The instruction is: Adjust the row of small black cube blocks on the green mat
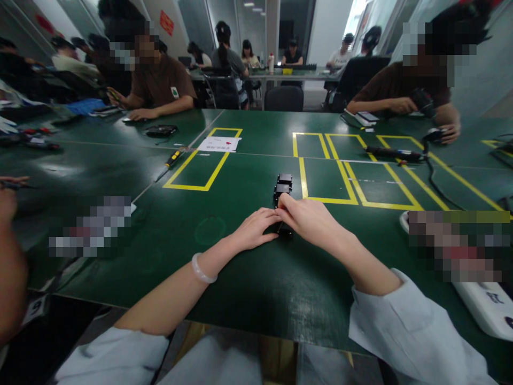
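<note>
A row of small black blocks (284, 180), joined end to end, lies on the green table in front of me. I cannot tell what kind of part it is. My left hand (256, 229) steadies it from the left, with fingertips and thumb against its near half. Over its middle, my right hand (310, 220) is closed in a pinch, with the fingertips meeting those of the left. Whatever the right fingers hold is hidden or too small to make out. Both hands cover the middle of the black row; its far end and near end show.
Yellow tape rectangles (331, 201) mark the green table (248, 289). A yellow-and-black screwdriver (173, 158) and a white paper (219, 144) lie left of centre. At right are a black corded tool (395, 154) and a white device (483, 310). Co-workers sit opposite and at left.
</note>
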Motion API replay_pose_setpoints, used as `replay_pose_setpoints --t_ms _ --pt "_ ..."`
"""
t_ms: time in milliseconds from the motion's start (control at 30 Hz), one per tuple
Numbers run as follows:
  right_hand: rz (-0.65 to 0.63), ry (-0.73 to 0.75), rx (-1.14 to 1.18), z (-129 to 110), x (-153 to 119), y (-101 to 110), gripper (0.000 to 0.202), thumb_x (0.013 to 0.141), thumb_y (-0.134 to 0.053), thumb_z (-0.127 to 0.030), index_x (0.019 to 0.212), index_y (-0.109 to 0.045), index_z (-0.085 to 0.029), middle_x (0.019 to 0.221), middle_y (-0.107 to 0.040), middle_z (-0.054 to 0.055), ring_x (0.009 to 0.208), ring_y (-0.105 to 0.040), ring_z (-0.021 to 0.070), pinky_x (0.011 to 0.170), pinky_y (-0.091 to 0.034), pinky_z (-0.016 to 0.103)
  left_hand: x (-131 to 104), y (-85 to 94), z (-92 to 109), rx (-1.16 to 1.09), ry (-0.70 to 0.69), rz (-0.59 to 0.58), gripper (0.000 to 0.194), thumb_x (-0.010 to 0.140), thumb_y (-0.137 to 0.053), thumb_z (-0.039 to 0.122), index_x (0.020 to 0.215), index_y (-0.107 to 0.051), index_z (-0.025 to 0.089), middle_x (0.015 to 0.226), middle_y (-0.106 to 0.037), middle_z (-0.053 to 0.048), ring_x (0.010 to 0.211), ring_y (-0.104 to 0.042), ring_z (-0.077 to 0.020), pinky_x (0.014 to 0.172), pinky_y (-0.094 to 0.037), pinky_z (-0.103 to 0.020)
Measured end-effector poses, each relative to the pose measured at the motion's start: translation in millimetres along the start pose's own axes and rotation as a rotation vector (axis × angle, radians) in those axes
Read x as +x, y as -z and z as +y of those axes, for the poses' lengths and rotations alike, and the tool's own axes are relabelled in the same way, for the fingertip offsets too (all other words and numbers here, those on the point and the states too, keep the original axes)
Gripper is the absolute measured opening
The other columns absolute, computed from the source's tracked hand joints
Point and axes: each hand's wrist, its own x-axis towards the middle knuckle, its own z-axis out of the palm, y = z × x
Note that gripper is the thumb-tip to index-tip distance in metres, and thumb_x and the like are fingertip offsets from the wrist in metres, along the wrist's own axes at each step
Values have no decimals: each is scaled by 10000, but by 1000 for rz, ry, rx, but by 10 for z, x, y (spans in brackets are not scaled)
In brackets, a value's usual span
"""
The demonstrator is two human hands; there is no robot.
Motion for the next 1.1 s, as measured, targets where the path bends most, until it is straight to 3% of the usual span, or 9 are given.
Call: replay_pose_setpoints --t_ms 267,500,700,933,1100 --pt "-6 20 23 5 -6 5 216 977 -302 -301 1026 -478 -186 779 -663 28 625 -583 144 538 -242 247 0 11 17 -19 8 -2 376 846 -635 260 1211 -556 216 1322 -512 -86 1232 -441 -264 1033 -370 -433" --pt "2 -6 -49 2 3 -9 258 974 -313 -361 1001 -503 -190 734 -660 34 616 -585 157 525 -217 254 -5 4 12 -21 11 -4 355 851 -626 260 1196 -563 211 1305 -521 -87 1199 -463 -260 1012 -389 -430" --pt "-10 27 7 -12 -10 20 216 971 -314 -295 1024 -491 -183 772 -670 28 622 -589 147 531 -233 250 -1 7 11 -20 2 5 358 838 -644 261 1184 -567 207 1296 -530 -89 1219 -450 -262 1030 -382 -436" --pt "-6 4 -97 -11 -3 -4 287 980 -298 -381 990 -509 -187 732 -666 40 624 -601 166 528 -215 261 7 1 16 -23 12 1 344 837 -643 254 1172 -572 217 1267 -548 -76 1202 -466 -262 1023 -389 -436" --pt "-20 28 -34 -51 -22 44 227 976 -306 -299 1026 -493 -180 772 -670 33 629 -598 153 534 -234 253 3 -4 0 -20 9 2 329 844 -638 277 1158 -573 200 1275 -540 -85 1200 -465 -261 1025 -387 -424"
